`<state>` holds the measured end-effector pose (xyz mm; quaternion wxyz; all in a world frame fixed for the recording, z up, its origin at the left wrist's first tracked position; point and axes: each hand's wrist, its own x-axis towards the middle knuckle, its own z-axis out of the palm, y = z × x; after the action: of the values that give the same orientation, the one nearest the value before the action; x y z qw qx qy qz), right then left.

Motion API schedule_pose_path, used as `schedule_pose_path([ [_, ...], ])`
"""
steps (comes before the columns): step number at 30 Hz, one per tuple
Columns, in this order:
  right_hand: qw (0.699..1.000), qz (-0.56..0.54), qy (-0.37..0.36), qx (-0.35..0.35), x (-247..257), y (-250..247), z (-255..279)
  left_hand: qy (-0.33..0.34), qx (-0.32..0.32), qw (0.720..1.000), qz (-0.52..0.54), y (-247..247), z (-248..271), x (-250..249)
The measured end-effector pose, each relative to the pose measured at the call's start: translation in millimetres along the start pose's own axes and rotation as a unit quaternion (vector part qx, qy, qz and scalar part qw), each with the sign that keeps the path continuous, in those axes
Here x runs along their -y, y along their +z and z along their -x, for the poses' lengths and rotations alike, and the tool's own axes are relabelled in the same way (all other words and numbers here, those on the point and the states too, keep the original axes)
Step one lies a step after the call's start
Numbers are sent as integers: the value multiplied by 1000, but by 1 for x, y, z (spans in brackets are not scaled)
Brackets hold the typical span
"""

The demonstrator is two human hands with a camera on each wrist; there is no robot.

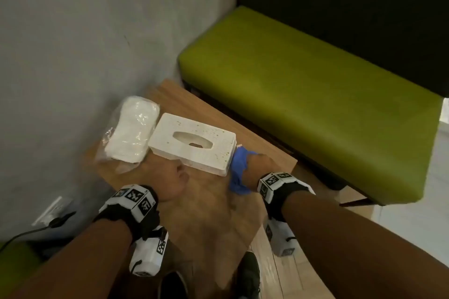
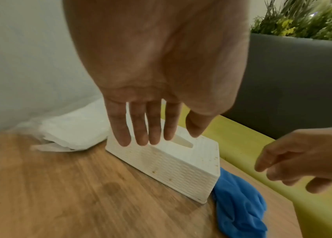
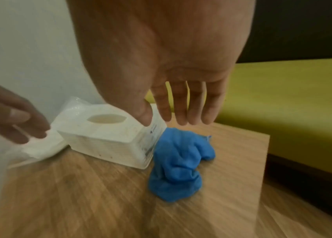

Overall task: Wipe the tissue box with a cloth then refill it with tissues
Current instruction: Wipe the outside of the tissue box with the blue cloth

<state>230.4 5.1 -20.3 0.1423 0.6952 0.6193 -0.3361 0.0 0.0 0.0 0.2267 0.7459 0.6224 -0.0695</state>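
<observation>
The white tissue box (image 1: 193,147) sits on the wooden table (image 1: 204,204), near the wall. It is a long hard box with tiny ridges along its sides, an oval slot on top, and little yellow-brown specks over its lid. A small label with tiny dark marks is on one short end, but it is too blurry to read. Just to the box's left lies a soft white pack of tissues (image 1: 132,131) in a clear, shiny, crinkly plastic bag. At the box's other end, touching it, is a blue cloth (image 1: 239,170), soft and scrunched into a lump. The left hand (image 1: 173,183) hangs over the near edge of the box with straight, spread fingers (image 2: 138,125) and holds nothing; I cannot tell if the tips touch the lid. The right hand (image 1: 257,165) is just above the blue cloth with its fingers straight and loose, holding nothing. Both wrists wear black straps with white blocks covered in black and white square patterns; one block shows what looks like the number 47. Behind the table is a green padded bench seat (image 1: 315,94) with a smooth top and a dark back. The table has brown wood grain and a few darker blotches.
</observation>
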Motion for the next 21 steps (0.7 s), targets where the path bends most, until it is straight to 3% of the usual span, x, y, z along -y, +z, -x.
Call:
schedule_pose_path([
  [3, 999, 1, 40, -5, -3, 26, -26, -57, 49, 997, 13, 15, -26, 2],
  [5, 998, 6, 64, 4, -3, 48, -41, -75, 42, 996, -5, 26, -38, 10],
  [12, 993, -8, 113, -45, -6, 78, -74, -58, -47, 997, -11, 38, -81, 61],
  [16, 988, -45, 132, -68, -8, 73, -80, -29, 6, 999, -20, 28, -110, 85],
  [18, 981, -80, 144, -107, -3, 63, -81, -27, 56, 998, 12, 24, -126, 93],
  [21, 939, -184, 173, -235, 12, 37, -81, -20, 86, 995, 45, 21, -142, 98],
])
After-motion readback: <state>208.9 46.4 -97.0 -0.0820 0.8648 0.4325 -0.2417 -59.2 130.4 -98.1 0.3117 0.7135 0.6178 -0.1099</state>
